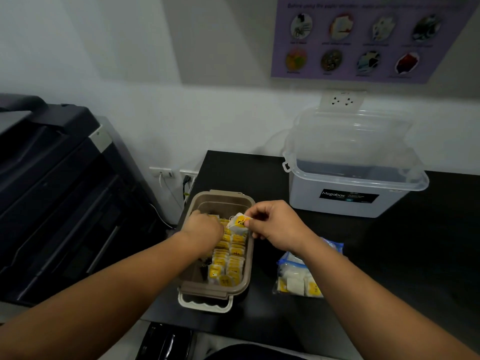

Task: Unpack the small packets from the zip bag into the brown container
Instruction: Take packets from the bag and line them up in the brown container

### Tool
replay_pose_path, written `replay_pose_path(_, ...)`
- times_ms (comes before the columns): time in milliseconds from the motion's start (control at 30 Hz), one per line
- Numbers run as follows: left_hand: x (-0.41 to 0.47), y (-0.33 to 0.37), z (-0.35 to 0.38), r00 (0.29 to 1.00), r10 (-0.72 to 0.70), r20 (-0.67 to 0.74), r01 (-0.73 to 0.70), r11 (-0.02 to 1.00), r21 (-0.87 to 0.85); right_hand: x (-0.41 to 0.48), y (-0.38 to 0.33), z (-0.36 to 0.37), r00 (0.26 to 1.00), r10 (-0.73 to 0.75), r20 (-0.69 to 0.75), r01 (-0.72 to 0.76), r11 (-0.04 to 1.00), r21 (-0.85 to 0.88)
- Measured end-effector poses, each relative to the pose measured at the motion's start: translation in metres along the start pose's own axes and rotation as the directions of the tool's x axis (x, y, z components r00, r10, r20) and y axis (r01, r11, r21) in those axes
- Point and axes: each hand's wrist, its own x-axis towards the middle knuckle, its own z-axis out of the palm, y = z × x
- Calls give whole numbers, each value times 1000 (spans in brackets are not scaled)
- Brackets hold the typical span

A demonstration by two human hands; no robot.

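**Another packet goes into the container**

The right hand [278,227] pinches one white-and-yellow packet [238,222] between thumb and fingertips, the other fingers curled, and holds it just over the far half of the brown container [215,292]. It is held by its edge, probably so it can be slipped upright into a row rather than dropped flat.

The left hand [205,229] reaches down inside the container on its left side, knuckles up, fingers hidden among the contents. Whether it grips anything cannot be told. It may be pressing the filed packets back to keep a gap free.

Packets [235,266] already stand on edge in two tight rows along the container's right side, which saves room. The left side looks mostly bare.

The zip bag [296,279] lies on the black tabletop [389,255] just right of the container, under the right forearm and within easy reach. Several packets are still inside, so the job is partly done.

A clear lidded box [350,201] stands farther back.
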Motion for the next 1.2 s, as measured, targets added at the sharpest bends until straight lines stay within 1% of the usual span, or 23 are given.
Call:
replay_pose_path(67, -7, -14, -7, 995, -46, -85, 30, 983, -183, 2, -6, 8, 1000, -23, 17, 25, 993, -116)
replay_pose_path(133, -17, -33, -13, 978, -134, -158, 58, 911, -409, 5, -14, 17, 998, -34, 59, 47, 972, -229)
replay_pose_path(233, -31, -58, -4, 928, -317, -196, 88, 697, -712, 14, -26, 36, 986, 14, 168, 50, 926, -374)
replay_pose_path(300, -39, -63, 8, 887, -424, -186, 73, 524, -848, 26, -30, 52, 972, 52, 231, 59, 892, -449)
replay_pose_path(333, -41, -63, 15, 869, -458, -185, 56, 463, -884, 32, -31, 60, 965, 72, 250, 62, 869, -490)
replay_pose_path(400, -42, -62, 27, 852, -488, -189, 28, 403, -915, 46, -31, 79, 954, 124, 273, 60, 814, -578)
replay_pose_path(467, -42, -60, 36, 851, -498, -169, 7, 333, -943, 60, -29, 97, 939, 197, 281, 40, 751, -659)
replay_pose_path(533, -41, -60, 44, 848, -510, -143, -4, 264, -964, 69, -26, 112, 926, 271, 264, -3, 703, -711)
replay_pose_path(633, -40, -59, 51, 849, -511, -133, -23, 215, -976, 75, -24, 127, 918, 338, 208, -47, 613, -789)
replay_pose_path(700, -40, -59, 55, 855, -501, -135, -30, 212, -977, 77, -20, 135, 936, 322, 145, -67, 565, -822)
replay_pose_path(800, -39, -59, 61, 860, -492, -134, -40, 196, -980, 81, -17, 142, 954, 292, 60, -119, 557, -822)
replay_pose_path(900, -39, -59, 66, 865, -481, -140, -61, 177, -982, 81, -17, 146, 963, 267, 38, -108, 512, -852)
replay_pose_path(1033, -37, -58, 71, 869, -473, -144, -82, 149, -985, 81, -11, 152, 972, 228, 50, -44, 389, -920)
replay_pose_path(1133, -35, -58, 72, 871, -473, -131, -84, 120, -989, 85, -7, 161, 968, 248, 45, -17, 240, -971)
replay_pose_path(1200, -34, -58, 73, 873, -471, -129, -86, 111, -990, 87, -2, 167, 971, 237, 27, -20, 194, -981)
